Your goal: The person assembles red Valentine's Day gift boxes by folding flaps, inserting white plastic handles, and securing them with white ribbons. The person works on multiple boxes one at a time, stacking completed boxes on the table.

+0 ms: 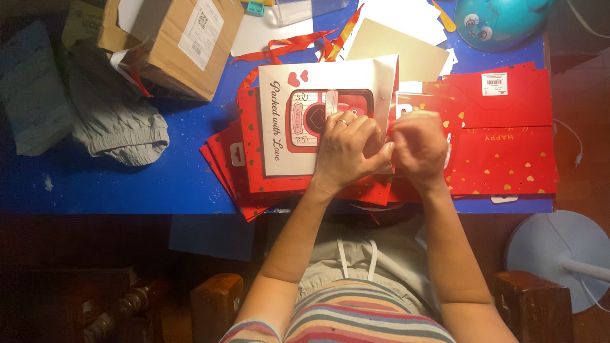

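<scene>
Both hands meet over the middle of the blue table (pixel 159 171), close to its near edge. The left hand (pixel 346 152) (a ring on one finger) lies curled on a white gift bag (pixel 279 121) printed with a red camera and two hearts, its fingertips pinched against those of the right hand (pixel 418 149). The right hand is closed too, pinching at the bag's right edge where the two hands touch; what sits between the fingertips is too small to tell.

The white bag lies flat on a fanned stack of red bags (pixel 244 171) with gold hearts; I cannot count them exactly, though several edges show at the left. One more red bag (pixel 508 136) lies flat toward the right edge.

At the far left corner stands one cardboard box (pixel 178 44), with one grey cloth (pixel 114 121) beside it. At the far edge lie red ribbons (pixel 292 44), white sheets (pixel 406 19) and one teal round toy (pixel 499 22).
</scene>
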